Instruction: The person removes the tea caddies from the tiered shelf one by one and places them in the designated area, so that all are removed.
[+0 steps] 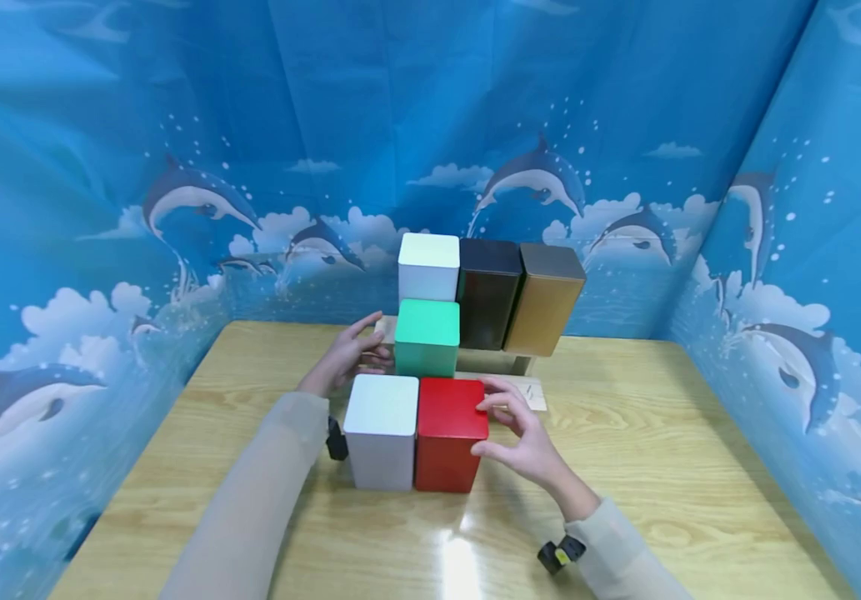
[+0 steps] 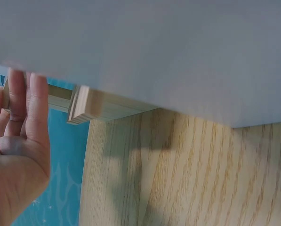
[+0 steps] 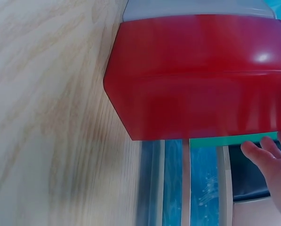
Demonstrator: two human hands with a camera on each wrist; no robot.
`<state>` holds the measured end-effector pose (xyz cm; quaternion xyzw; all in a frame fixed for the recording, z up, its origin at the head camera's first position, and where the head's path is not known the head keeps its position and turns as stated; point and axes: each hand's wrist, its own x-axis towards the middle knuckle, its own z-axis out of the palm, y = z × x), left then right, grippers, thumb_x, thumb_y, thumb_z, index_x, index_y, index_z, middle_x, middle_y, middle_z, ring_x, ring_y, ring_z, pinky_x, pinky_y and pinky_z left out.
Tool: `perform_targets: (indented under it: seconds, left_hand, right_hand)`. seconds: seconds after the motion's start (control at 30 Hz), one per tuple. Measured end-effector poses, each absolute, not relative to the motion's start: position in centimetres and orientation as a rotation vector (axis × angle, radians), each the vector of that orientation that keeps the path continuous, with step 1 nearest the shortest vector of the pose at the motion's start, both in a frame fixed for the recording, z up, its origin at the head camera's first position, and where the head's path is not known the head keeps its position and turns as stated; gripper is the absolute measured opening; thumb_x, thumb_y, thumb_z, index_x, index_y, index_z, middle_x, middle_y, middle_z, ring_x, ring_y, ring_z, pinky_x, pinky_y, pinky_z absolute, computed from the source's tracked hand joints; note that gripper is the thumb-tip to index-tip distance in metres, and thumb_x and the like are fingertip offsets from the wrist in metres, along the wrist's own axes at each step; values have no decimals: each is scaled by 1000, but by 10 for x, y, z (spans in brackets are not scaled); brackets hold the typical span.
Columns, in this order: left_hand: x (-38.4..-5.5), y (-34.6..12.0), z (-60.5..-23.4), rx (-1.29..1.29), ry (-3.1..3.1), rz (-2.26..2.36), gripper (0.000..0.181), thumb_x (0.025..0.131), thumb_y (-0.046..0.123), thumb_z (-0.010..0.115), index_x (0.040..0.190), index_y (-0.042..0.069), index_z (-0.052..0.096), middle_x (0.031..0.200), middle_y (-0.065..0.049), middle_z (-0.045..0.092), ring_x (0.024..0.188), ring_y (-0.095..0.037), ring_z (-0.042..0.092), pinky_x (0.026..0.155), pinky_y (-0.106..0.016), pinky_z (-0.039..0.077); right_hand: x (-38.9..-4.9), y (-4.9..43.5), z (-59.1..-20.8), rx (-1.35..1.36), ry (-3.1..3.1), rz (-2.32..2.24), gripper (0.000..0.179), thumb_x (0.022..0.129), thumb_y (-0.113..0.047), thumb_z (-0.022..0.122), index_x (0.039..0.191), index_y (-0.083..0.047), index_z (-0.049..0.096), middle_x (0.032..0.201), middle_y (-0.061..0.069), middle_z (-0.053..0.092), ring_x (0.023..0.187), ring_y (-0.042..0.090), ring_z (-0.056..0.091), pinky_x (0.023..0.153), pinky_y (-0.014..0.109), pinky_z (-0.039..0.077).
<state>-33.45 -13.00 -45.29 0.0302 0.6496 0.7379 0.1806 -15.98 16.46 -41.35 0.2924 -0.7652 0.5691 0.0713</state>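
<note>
My left hand (image 1: 351, 354) reaches beside the green box (image 1: 427, 337), its fingers extended near the left end of a wooden rack (image 1: 387, 327). In the left wrist view its fingers (image 2: 39, 113) are nearly straight, tips overlapping the white box's lower edge. My right hand (image 1: 518, 433) spreads its fingers along the right side of the red box (image 1: 451, 435), fingertips at its top edge and thumb by its front. The right wrist view shows that hand's fingers (image 3: 260, 155) loosely bent beside the red box. A white box (image 1: 381, 431) stands left against the red one.
Behind, another white box (image 1: 429, 265), a black box (image 1: 488, 292) and a gold box (image 1: 546, 298) stand in a row at the rack; the gold one leans right. A wooden table (image 1: 625, 433) lies beneath, with a blue dolphin-print curtain (image 1: 400, 108) behind.
</note>
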Motion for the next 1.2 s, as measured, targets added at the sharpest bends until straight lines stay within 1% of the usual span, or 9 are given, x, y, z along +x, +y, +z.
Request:
perform_targets:
  seconds: [0.1, 0.3, 0.4, 0.47, 0.67, 0.83, 1.0, 1.1, 1.2]
  left_hand:
    - [-331, -131, -446, 80, 1818, 2082, 54, 98, 22, 49, 148, 27, 27, 77, -9, 66, 74, -24, 68, 83, -52, 50]
    - [-324, -132, -436, 100, 1801, 2061, 55, 99, 20, 46, 149, 25, 23, 78, -9, 66, 77, -25, 68, 90, -56, 44]
    - [-323, -132, -435, 105, 1805, 2054, 55, 99, 20, 46, 149, 26, 23, 79, -9, 66, 79, -26, 68, 90, -56, 43]
    - [-323, -132, -435, 111, 1807, 2052, 55, 99, 20, 46, 149, 25, 22, 80, -9, 66, 81, -27, 68, 90, -56, 44]
    - [-324, -133, -435, 116, 1802, 2052, 56, 99, 20, 46, 149, 25, 22, 80, -10, 66, 81, -28, 67, 89, -56, 44]
    - [-324, -133, -434, 109, 1811, 2051, 56, 99, 20, 46, 149, 24, 22, 80, -9, 66, 80, -26, 67, 86, -53, 47]
    - [-323, -132, -433, 106, 1804, 2051, 56, 99, 20, 46, 149, 24, 22, 81, -10, 66, 82, -28, 67, 88, -54, 46]
    - [-322, -132, -434, 105, 1790, 2053, 55, 99, 20, 46, 149, 25, 22, 82, -10, 66, 82, -28, 67, 90, -55, 44]
    - [-322, -132, -434, 118, 1780, 2054, 56, 99, 20, 46, 149, 25, 22, 81, -10, 66, 81, -27, 67, 91, -56, 43]
  right_hand:
    - [-161, 166, -412, 914, -2261, 1719, 44, 73, 7, 74, 111, 8, 52, 137, 29, 34, 124, 40, 35, 90, 57, 42]
    - [-166, 172, -416, 981, -2177, 1740, 43, 71, 18, 69, 109, 12, 50, 134, 33, 34, 120, 45, 38, 87, 60, 43]
    - [-172, 176, -422, 1001, -2138, 1748, 44, 71, 23, 65, 111, 12, 49, 134, 33, 34, 119, 44, 40, 86, 60, 43]
    - [-177, 179, -426, 1005, -2118, 1751, 46, 72, 24, 63, 114, 10, 49, 135, 32, 34, 119, 42, 42, 88, 57, 43]
    - [-186, 183, -424, 998, -2086, 1771, 42, 79, 18, 61, 118, 10, 48, 136, 27, 35, 120, 33, 42, 92, 50, 45]
    - [-188, 178, -406, 963, -2099, 1758, 39, 81, 19, 57, 119, 11, 49, 136, 28, 36, 122, 28, 42, 91, 55, 43]
    - [-190, 170, -383, 941, -2150, 1671, 40, 82, 16, 58, 120, 11, 48, 135, 28, 37, 122, 29, 40, 89, 60, 41]
    - [-195, 166, -375, 916, -2202, 1650, 41, 83, 12, 59, 123, 12, 47, 135, 25, 38, 122, 29, 41, 89, 56, 44]
    - [-202, 164, -370, 892, -2244, 1657, 42, 85, 9, 59, 125, 11, 46, 135, 23, 39, 120, 31, 42, 89, 48, 47]
